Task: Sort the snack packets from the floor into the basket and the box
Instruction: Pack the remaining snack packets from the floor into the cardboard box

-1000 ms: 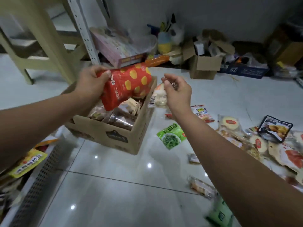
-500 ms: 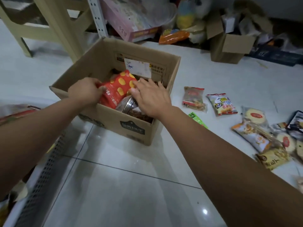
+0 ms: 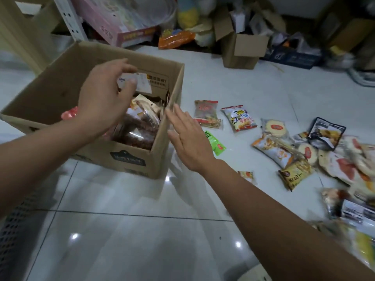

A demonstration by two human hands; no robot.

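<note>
The left hand (image 3: 103,100) hovers over the open cardboard box (image 3: 125,159), fingers loosely bent, empty. The right hand (image 3: 188,142) hangs flat-fingered and empty just outside the box's right wall, above a green packet (image 3: 218,146). That nearest packet looks the sensible next pick: pinch a crimped edge, since glossy film likely slides on the shiny tiles (image 3: 132,240). Crinkly bags (image 3: 140,126) fill the box, and more snack packets (image 3: 239,118) lie scattered to the right. What looks like a perforated grey basket (image 3: 14,218) shows at lower left.

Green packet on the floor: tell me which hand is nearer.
Right. The right hand is just beside the green packet; the left hand is over the open box, farther off.
</note>
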